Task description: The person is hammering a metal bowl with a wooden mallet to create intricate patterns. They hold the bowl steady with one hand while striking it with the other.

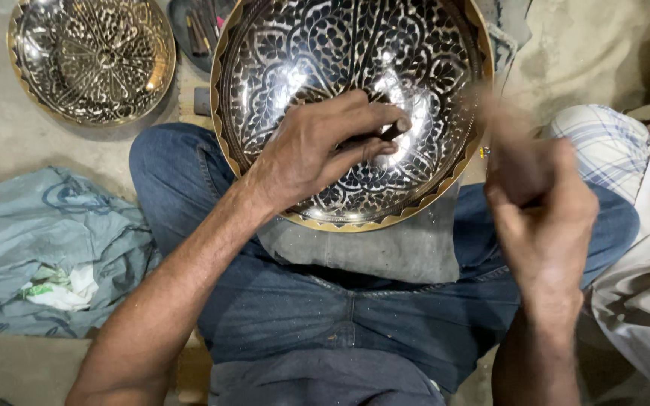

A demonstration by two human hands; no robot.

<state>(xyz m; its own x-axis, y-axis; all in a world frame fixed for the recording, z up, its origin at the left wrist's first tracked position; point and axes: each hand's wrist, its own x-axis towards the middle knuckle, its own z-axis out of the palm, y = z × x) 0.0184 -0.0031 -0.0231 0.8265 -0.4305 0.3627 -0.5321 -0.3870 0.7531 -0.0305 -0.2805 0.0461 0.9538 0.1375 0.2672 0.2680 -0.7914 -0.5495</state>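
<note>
Left hand [317,146] pinching a dark punch [385,134] against the glossy engraved brass plate [355,45] near its scalloped rim; right hand [539,199] blurred, grip unclear.

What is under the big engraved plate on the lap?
A grey cushion shows below the engraved plate, resting on the jeans. How far the cushion extends beneath is covered; the left hand hides part of the plate.

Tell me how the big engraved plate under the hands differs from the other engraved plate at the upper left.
The big plate rests tilted on a grey pad over the lap; the smaller plate lies on the floor. The left hand presses a dark tool onto the big plate; the smaller plate is untouched. Both are round, golden-rimmed, with dark floral patterns.
</note>
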